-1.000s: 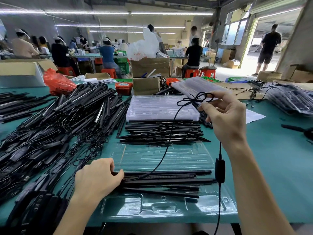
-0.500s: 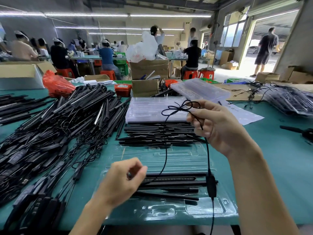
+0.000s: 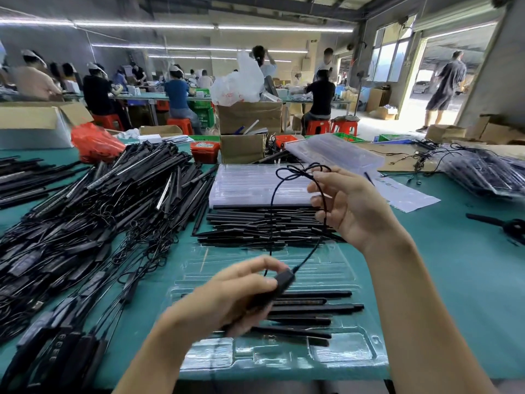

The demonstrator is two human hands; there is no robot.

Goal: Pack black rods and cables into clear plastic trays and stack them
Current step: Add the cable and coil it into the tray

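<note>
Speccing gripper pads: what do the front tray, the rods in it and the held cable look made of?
Tray: thin clear moulded plastic, glossy; the green table shows through and its ribs glint. Rods: matte black, probably plastic, though coated metal can't be ruled out. Cable: thin black flexible jacket, likely rubber or PVC; it loops and hangs slack.

The tray (image 3: 355, 282) before me was clear, glossy plastic; the rods (image 3: 318, 307) in it looked matt black; the tabletop (image 3: 454, 274) was smooth and green.

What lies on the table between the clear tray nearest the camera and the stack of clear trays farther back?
In the head view, a loose pile of black rods lies between the near tray and the tray stack.
</note>
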